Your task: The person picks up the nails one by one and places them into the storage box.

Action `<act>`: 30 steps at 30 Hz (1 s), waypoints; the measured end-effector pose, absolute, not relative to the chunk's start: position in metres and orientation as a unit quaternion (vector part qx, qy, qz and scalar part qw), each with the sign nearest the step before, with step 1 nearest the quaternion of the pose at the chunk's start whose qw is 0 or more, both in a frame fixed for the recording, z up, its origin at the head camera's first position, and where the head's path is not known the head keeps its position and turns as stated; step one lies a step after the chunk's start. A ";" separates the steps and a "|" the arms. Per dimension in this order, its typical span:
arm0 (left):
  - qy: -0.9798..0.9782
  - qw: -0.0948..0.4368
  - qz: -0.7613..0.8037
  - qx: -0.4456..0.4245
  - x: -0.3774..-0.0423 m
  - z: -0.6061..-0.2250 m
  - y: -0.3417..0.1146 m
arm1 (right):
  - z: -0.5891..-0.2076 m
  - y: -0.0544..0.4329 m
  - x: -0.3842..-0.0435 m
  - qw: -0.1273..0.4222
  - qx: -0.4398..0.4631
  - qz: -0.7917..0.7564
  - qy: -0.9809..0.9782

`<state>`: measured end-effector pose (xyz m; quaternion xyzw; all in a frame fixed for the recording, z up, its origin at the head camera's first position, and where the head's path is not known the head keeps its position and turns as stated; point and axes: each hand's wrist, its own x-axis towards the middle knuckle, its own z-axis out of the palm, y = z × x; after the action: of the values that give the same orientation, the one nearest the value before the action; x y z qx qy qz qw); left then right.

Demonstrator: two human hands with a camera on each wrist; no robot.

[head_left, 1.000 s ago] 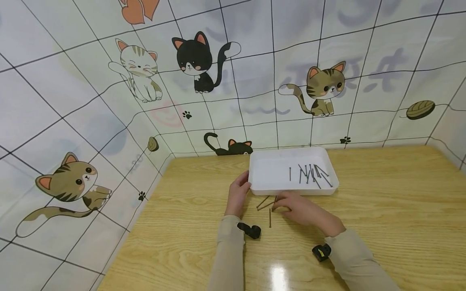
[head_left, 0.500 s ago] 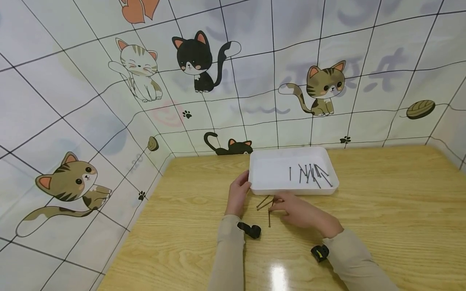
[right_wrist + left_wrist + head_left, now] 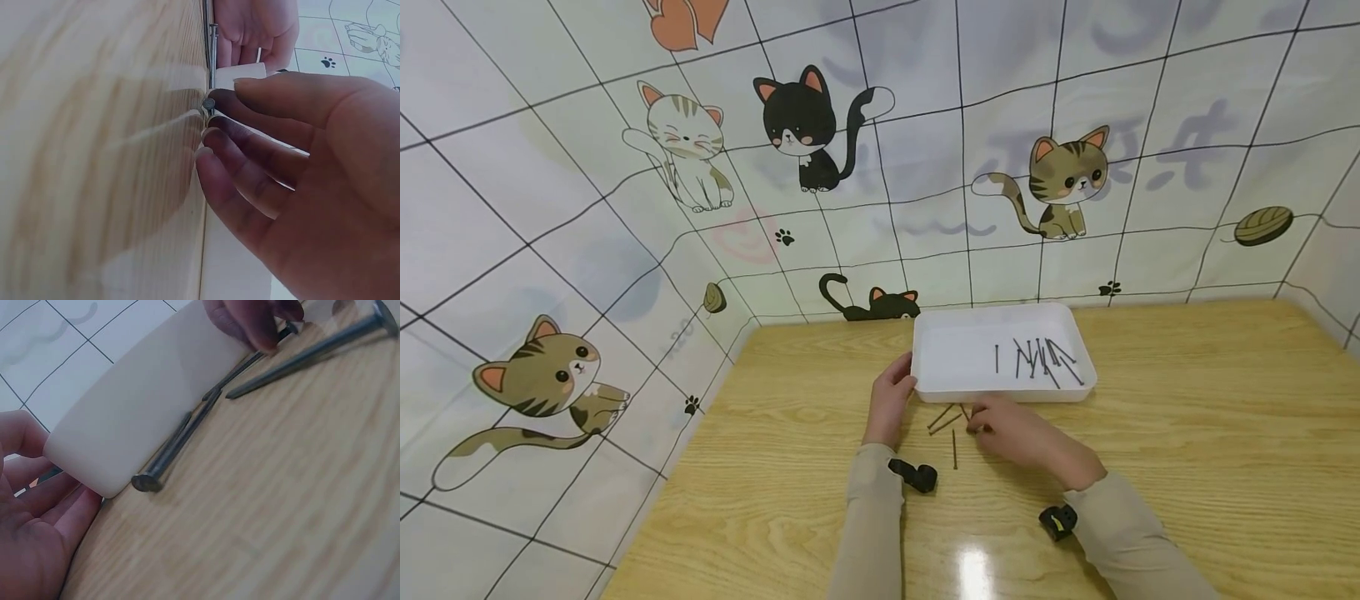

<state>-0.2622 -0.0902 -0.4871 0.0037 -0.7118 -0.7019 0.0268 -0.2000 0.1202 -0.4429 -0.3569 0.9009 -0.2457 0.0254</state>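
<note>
A shallow white tray (image 3: pixel 936 396) stands toward the back of the table, with several nails (image 3: pixel 1048 362) lying inside, mostly at its right end. My left hand (image 3: pixel 891 404) holds the tray's left end, fingers and thumb at the corner, as the left wrist view also shows. In front of the tray my right hand (image 3: pixel 1018 433) has its fingertips right at a nail (image 3: pixel 210 104); the thumb is apart from it in the right wrist view. Two crossing nails (image 3: pixel 172 453) lie left of these fingers, and a single nail (image 3: pixel 955 450) lies nearer the front.
The wooden table (image 3: pixel 1210 433) runs back to a wall covering (image 3: pixel 925 167) with a grid and cartoon cats. Black devices are strapped on both wrists, over beige sleeves (image 3: pixel 874 517).
My right fingers have drawn back rightward from the front nail to the one by the tray, which now slants differently. My left hand and the tray have stayed in place.
</note>
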 end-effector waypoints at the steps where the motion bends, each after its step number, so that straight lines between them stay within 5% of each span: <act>1: -0.712 0.027 -0.701 0.003 -0.262 -0.487 -0.090 | -0.442 0.121 -0.200 0.026 -0.351 -0.246 0.903; 30: -0.709 0.028 -0.704 0.002 -0.263 -0.487 -0.090 | -0.441 0.134 -0.202 0.061 -0.216 -0.258 0.940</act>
<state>-0.2629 -0.0900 -0.4873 0.0021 -0.7093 -0.7044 0.0276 -0.2023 0.1336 -0.4409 -0.2158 0.9397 -0.2580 0.0613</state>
